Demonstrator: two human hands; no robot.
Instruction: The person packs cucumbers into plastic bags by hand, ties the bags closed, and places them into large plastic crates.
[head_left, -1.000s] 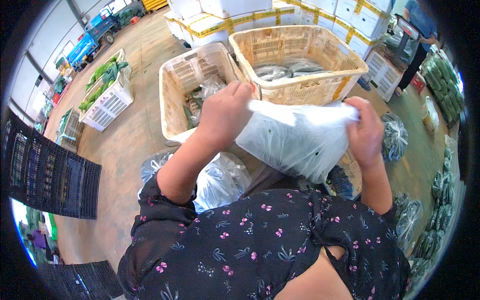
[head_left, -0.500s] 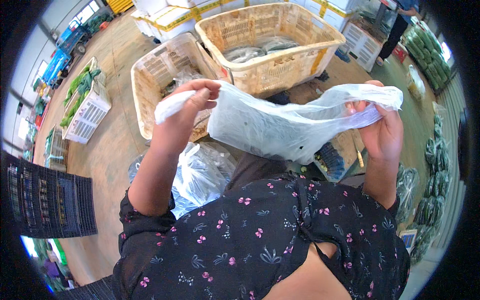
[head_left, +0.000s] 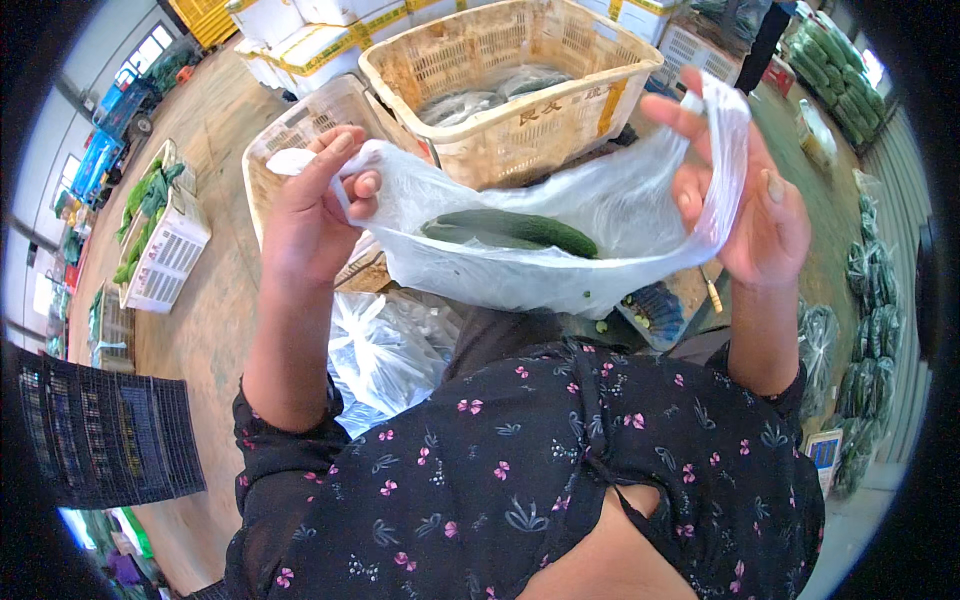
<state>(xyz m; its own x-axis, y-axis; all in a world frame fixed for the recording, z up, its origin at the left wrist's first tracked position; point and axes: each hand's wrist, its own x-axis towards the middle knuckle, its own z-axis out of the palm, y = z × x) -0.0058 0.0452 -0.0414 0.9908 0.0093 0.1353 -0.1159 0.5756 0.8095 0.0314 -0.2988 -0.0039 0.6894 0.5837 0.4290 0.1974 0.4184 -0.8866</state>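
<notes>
A thin white plastic bag [head_left: 480, 283] is stretched between my hands, its mouth spread wide. A dark green cucumber [head_left: 515, 229] lies within the bag, its left end partly veiled by the film. My left hand [head_left: 322, 205] is closed on the bag's left end, and a white tuft of film sticks out beside the knuckles. At the other end, my right hand [head_left: 750, 215] supports the bag, with the film looped across its partly spread fingers.
Ahead stands a large stained crate [head_left: 510, 130] holding bagged produce, beside another crate [head_left: 262, 185]. Clear plastic bags [head_left: 385, 345] lie by my lap. A yellow-handled tool [head_left: 712, 290] is right of centre. Bagged green produce [head_left: 870, 330] lines the right; a crate of greens [head_left: 165, 255] stands left.
The bag's mouth has opened wider, and the cucumber now shows in it. My right hand has spread its fingers and risen slightly; my left hand has moved a little left.
</notes>
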